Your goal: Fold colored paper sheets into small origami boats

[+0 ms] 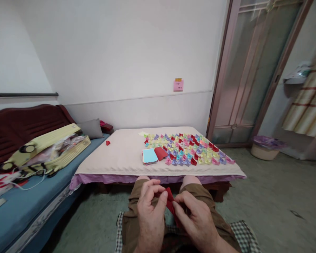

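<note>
as two hands (pixel 152 214) (pixel 197 215) pinch, one red paper (pixel 170 205)

A hand could pass across the table (pixel 125 151) between its left edge and the paper stack (pixel 150 155), rounding one small red piece (pixel 107 142) near that edge. Folded papers (pixel 193 161) block most of the right half; the knees (pixel 191 180) stand at the front edge.

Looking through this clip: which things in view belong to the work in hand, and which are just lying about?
Likely part of the work:
- red paper in the left hand and right hand
- blue-topped paper stack
- folded paper pieces

Seemingly just lying about:
- yellow suitcase
- grey cushion
- purple-lined bin
</note>
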A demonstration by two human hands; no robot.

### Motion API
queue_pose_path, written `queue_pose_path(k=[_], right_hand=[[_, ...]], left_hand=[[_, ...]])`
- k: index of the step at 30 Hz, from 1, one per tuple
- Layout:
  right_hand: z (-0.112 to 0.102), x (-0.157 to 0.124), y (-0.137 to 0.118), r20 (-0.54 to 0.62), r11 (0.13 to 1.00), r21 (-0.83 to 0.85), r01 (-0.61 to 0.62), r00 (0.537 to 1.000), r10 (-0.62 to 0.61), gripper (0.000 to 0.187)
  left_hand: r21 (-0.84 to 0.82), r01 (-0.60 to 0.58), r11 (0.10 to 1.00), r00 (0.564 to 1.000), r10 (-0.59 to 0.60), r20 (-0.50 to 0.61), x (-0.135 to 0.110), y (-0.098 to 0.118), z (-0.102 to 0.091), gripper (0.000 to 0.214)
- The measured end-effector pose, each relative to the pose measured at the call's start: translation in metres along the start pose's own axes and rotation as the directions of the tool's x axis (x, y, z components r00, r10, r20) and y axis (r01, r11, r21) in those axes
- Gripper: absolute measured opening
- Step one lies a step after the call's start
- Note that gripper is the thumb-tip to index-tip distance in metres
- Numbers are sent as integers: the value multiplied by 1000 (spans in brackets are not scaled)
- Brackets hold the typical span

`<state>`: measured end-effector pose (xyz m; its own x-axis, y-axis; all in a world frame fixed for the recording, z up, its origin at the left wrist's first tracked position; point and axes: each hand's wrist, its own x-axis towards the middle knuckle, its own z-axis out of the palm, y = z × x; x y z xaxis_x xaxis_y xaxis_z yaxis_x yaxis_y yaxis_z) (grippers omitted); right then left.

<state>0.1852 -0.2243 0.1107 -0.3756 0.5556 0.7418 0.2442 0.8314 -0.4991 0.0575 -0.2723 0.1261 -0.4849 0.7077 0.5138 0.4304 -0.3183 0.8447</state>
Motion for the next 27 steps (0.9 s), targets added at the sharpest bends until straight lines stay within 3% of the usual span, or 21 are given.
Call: queue_pose_path(k=[11, 19, 23, 27], right_hand=[[3, -1, 2, 20, 997, 19, -71, 997, 70, 19], [5, -1, 0, 23, 994, 54, -99, 995, 98, 21], [5, -1, 2, 26, 995, 48, -91, 996, 90, 20], [6, -1, 6, 36, 996, 42, -76, 997, 74, 20]], left_hand=[[98, -89, 991, 993, 97, -70, -4, 0, 3, 13], [183, -231, 955, 967, 246, -61, -9, 3, 4, 16], [138, -211, 968, 975, 218, -34, -9, 5, 4, 16], [21, -79, 997, 996, 80, -44, -5, 4, 6, 14]])
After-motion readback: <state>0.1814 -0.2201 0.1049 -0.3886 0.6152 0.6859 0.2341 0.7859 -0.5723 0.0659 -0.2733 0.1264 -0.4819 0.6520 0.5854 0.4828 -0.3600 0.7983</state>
